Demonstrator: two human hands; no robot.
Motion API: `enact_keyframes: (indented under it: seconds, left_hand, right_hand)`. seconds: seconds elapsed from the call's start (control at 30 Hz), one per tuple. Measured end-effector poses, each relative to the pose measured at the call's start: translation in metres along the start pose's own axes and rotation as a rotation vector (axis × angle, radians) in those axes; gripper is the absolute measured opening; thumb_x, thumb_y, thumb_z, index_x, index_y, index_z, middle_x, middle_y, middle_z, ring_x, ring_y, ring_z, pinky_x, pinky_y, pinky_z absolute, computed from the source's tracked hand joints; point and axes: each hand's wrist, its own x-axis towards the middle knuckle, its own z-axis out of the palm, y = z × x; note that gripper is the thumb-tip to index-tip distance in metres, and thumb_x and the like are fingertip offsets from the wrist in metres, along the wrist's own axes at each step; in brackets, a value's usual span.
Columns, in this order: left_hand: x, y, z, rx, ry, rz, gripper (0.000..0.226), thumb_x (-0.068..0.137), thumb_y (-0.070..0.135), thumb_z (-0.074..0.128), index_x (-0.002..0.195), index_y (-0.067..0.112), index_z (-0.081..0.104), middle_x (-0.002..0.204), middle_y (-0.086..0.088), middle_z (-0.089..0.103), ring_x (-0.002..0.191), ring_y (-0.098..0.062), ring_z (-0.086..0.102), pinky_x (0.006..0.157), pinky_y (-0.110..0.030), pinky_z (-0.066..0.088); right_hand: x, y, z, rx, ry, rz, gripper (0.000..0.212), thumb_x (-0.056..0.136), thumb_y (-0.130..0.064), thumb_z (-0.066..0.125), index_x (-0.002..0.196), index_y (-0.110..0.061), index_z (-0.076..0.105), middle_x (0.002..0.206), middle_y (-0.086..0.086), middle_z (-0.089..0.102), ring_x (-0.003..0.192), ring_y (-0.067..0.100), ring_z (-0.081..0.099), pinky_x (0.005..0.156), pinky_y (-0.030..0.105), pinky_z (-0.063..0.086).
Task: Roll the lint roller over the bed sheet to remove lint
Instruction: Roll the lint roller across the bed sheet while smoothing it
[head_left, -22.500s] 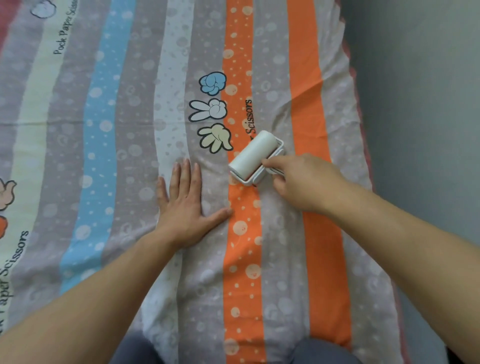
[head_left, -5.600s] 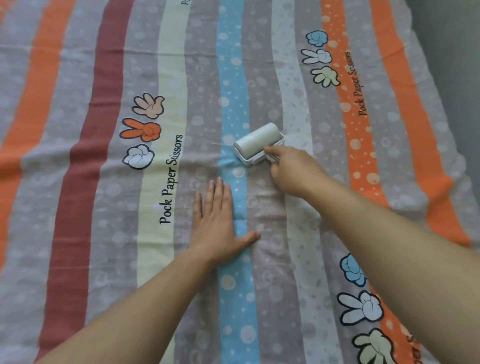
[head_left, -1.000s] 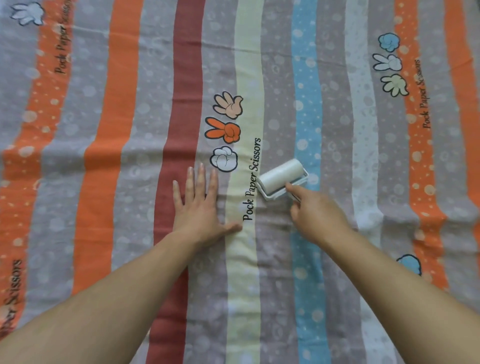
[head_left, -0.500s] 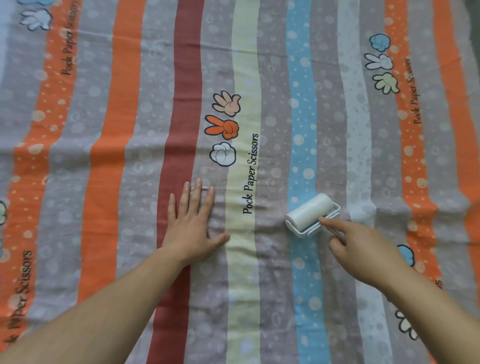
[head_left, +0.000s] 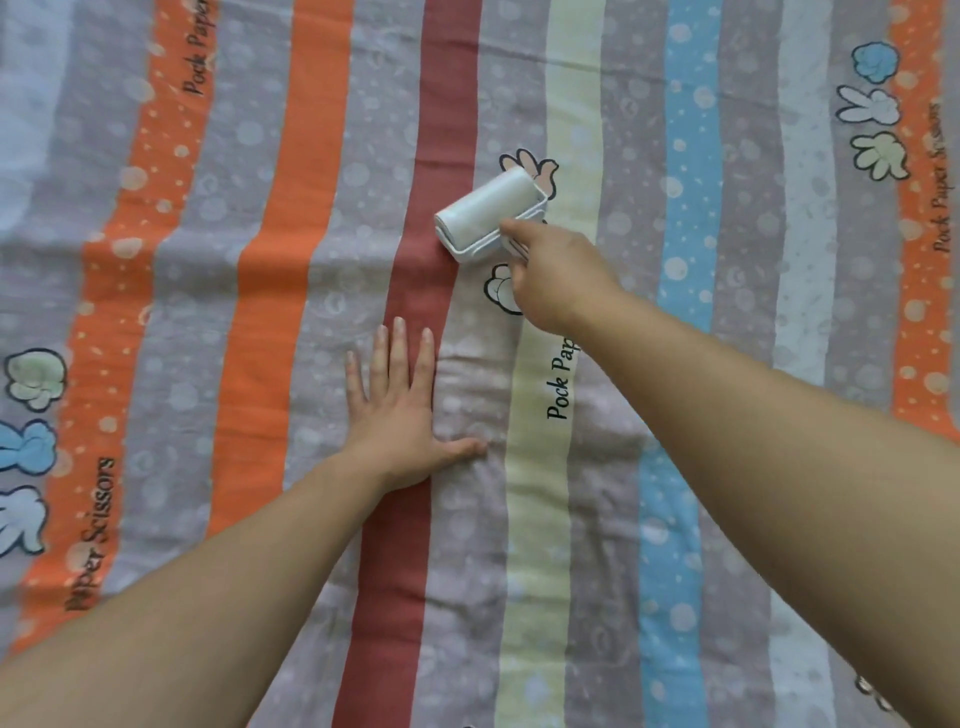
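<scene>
Bed sheet (head_left: 260, 260) flat and open across whole view; nothing standing on it apart from hands and tool. Left hand (head_left: 402, 410) spread flat, palm down, on dark red stripe (head_left: 447, 104), blocking near path down that stripe. Lint roller (head_left: 488, 210) on sheet beyond it, at red stripe's right edge, gripped by right hand (head_left: 556, 275); right forearm crossing diagonally above blue stripe (head_left: 685, 156) and cream stripe (head_left: 574, 104). Open gap between fingertips (head_left: 399, 325) and roller. Far side unobstructed. Shallow wrinkles near thumb (head_left: 467, 447).
</scene>
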Motion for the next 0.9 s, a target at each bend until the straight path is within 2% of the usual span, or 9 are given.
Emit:
enact_keyframes:
  seconds: [0.1, 0.23, 0.33, 0.53, 0.67, 0.77, 0.9]
  left_hand:
    - [0.001, -0.001, 0.000, -0.029, -0.011, 0.012, 0.143, 0.052, 0.102, 0.033, 0.152, 0.025, -0.034, 0.155, -0.006, -0.046, 0.140, -0.023, -0.047, 0.116, -0.056, -0.025]
    - [0.000, -0.002, -0.003, -0.038, -0.045, 0.031, 0.145, 0.059, 0.098, 0.048, 0.150, 0.025, -0.038, 0.152, -0.005, -0.050, 0.138, -0.022, -0.050, 0.115, -0.057, -0.026]
    - [-0.002, -0.003, -0.008, -0.032, -0.076, 0.043, 0.142, 0.062, 0.096, 0.050, 0.148, 0.026, -0.040, 0.150, -0.004, -0.053, 0.137, -0.021, -0.051, 0.115, -0.057, -0.026]
    - [-0.014, -0.002, -0.010, -0.059, -0.096, 0.058, 0.111, 0.086, 0.082, 0.037, 0.149, 0.028, -0.038, 0.152, -0.003, -0.050, 0.135, -0.016, -0.052, 0.116, -0.053, -0.027]
    - [-0.025, -0.005, -0.009, -0.052, -0.110, 0.068, 0.100, 0.093, 0.076, 0.030, 0.151, 0.028, -0.036, 0.154, 0.000, -0.049, 0.136, -0.014, -0.052, 0.116, -0.049, -0.028]
    - [-0.027, -0.009, -0.014, -0.053, -0.092, 0.086, 0.097, 0.095, 0.068, 0.040, 0.156, 0.029, -0.025, 0.160, 0.000, -0.040, 0.143, -0.015, -0.043, 0.120, -0.046, -0.022]
    - [-0.025, -0.026, -0.032, -0.013, 0.019, 0.129, 0.091, 0.091, 0.058, 0.059, 0.161, 0.029, 0.008, 0.169, -0.001, -0.010, 0.154, -0.019, -0.015, 0.123, -0.043, -0.003]
  right_hand:
    - [-0.002, 0.007, 0.015, -0.013, -0.035, 0.046, 0.049, 0.089, -0.014, 0.043, 0.133, -0.034, 0.048, 0.124, 0.008, 0.061, 0.107, 0.032, 0.058, 0.090, 0.043, 0.052]
    - [-0.041, 0.035, 0.021, -0.029, -0.046, 0.072, 0.052, 0.091, -0.021, 0.043, 0.141, -0.036, 0.045, 0.130, 0.007, 0.060, 0.113, 0.032, 0.056, 0.090, 0.040, 0.050]
    - [-0.076, 0.053, 0.021, -0.065, -0.061, 0.082, 0.053, 0.093, -0.022, 0.044, 0.142, -0.040, 0.043, 0.128, 0.006, 0.061, 0.110, 0.032, 0.057, 0.081, 0.038, 0.047]
    - [-0.134, 0.085, 0.022, -0.169, -0.136, 0.154, 0.054, 0.092, -0.025, 0.044, 0.142, -0.044, 0.040, 0.122, 0.008, 0.063, 0.107, 0.032, 0.058, 0.079, 0.038, 0.047]
    - [-0.164, 0.098, 0.014, -0.233, -0.192, 0.206, 0.054, 0.092, -0.027, 0.044, 0.142, -0.047, 0.039, 0.123, 0.002, 0.062, 0.108, 0.026, 0.058, 0.077, 0.035, 0.047]
    - [-0.169, 0.099, 0.000, -0.283, -0.259, 0.203, 0.051, 0.093, -0.030, 0.043, 0.141, -0.048, 0.040, 0.127, 0.000, 0.061, 0.112, 0.025, 0.057, 0.081, 0.034, 0.048]
    - [-0.155, 0.081, -0.038, -0.387, -0.350, 0.206, 0.048, 0.091, -0.031, 0.044, 0.136, -0.047, 0.046, 0.131, -0.001, 0.060, 0.112, 0.024, 0.059, 0.086, 0.034, 0.050]
